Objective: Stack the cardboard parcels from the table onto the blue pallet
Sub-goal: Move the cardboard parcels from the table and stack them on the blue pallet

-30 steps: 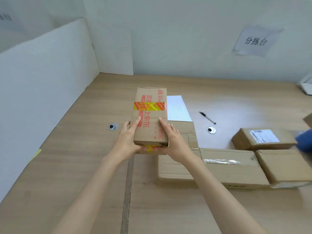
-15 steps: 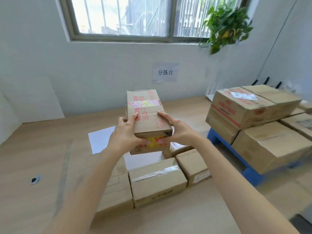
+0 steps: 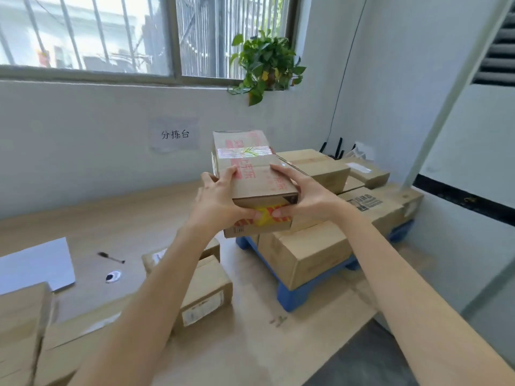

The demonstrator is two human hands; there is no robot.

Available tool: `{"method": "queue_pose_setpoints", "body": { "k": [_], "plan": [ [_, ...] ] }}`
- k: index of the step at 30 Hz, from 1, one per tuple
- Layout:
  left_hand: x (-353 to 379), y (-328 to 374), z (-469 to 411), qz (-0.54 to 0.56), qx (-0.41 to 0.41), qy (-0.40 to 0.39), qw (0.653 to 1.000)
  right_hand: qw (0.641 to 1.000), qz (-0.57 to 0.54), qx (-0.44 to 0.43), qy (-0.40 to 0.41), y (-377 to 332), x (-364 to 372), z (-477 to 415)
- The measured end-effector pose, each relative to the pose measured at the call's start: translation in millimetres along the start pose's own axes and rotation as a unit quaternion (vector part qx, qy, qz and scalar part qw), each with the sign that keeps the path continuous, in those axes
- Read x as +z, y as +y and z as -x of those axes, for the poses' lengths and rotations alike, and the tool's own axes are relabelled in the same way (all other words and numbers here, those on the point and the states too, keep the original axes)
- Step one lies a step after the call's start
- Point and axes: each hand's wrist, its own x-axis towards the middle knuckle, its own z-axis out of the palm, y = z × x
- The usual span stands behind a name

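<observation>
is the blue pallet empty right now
No, cardboard parcels sit stacked on the blue pallet, and the left hand and right hand grip a taped parcel in front of them.

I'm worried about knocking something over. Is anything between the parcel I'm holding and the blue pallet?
Nothing visible blocks it. The left hand and right hand hold the parcel in the air before the blue pallet; stacked boxes already cover its deck, so it probably goes on top.
</observation>
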Motion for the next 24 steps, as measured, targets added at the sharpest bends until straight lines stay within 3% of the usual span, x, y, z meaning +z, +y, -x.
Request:
{"method": "queue_pose_setpoints", "body": {
  "k": [11,24],
  "plan": [
    [146,140,-96,-0.011,0.075,-0.058,0.995,0.995,0.003,0.063,0.071,156,-144,39],
    [288,269,-265,0.026,0.112,-0.072,0.991,0.992,0.014,0.091,0.084,311,-327,-15]
  ]
}}
